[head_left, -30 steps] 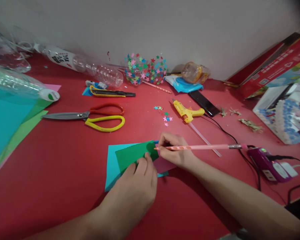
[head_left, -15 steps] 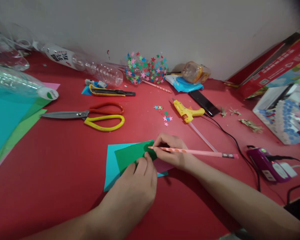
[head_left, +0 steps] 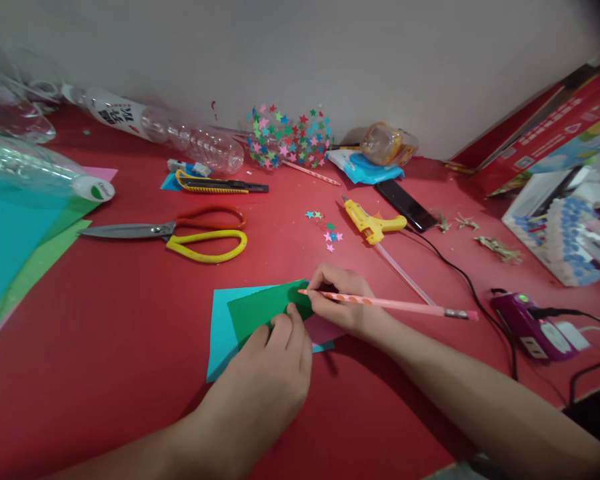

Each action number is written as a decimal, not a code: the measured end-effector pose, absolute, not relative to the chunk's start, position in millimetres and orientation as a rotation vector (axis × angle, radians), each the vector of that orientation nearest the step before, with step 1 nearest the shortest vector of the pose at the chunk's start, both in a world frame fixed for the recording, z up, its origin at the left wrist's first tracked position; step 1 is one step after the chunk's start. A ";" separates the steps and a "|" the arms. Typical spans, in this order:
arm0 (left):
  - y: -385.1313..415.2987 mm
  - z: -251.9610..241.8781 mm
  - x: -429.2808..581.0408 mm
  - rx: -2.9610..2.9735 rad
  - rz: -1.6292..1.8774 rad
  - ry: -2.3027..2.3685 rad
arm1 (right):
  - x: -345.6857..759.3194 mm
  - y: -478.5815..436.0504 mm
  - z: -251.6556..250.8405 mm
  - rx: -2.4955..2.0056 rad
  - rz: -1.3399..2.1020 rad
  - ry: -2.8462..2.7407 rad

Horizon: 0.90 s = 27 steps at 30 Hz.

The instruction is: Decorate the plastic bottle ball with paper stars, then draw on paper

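Presses the green paper (head_left: 257, 310) on the cyan sheet (head_left: 220, 340) with the left hand (head_left: 270, 370), of unclear grip; pinches the pink pencil (head_left: 400, 305) in the right hand (head_left: 346, 313), toward the cyan sheet's right side.

left hand (head_left: 275, 367), lower centre of frame: bare, rounded knuckles, smooth broad back | left forearm (head_left: 180, 443), bottom edge, left of centre: bare, partly cut off | right hand (head_left: 340, 300), centre: bare, slender fingers | right forearm (head_left: 450, 377), lower right: bare, slim, smooth | fingernails: too small to tell
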<state>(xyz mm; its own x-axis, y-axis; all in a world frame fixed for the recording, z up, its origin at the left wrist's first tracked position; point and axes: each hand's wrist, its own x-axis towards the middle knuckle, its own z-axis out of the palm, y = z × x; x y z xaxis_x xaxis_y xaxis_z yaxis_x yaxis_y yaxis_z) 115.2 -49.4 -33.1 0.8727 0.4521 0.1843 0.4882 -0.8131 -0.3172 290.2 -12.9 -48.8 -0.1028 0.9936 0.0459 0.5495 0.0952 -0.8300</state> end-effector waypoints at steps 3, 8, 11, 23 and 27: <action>-49.8 -34.6 114.6 -2.693 -0.130 -0.698 | 290.2 -12.5 -47.1 -1.556 0.854 -1.713; -50.1 -32.7 113.9 -2.705 -0.086 -0.699 | 291.3 -12.7 -46.0 -1.585 0.816 -1.695; -49.5 -31.2 114.0 -2.705 -0.081 -0.693 | 291.7 -12.3 -44.9 -1.595 0.795 -1.686; -49.9 -31.8 115.0 -2.698 -0.147 -0.710 | 290.9 -15.5 -53.0 -1.510 0.838 -1.763; -49.9 -33.2 115.1 -2.699 -0.140 -0.712 | 293.9 -16.2 -55.7 -1.425 0.867 -1.831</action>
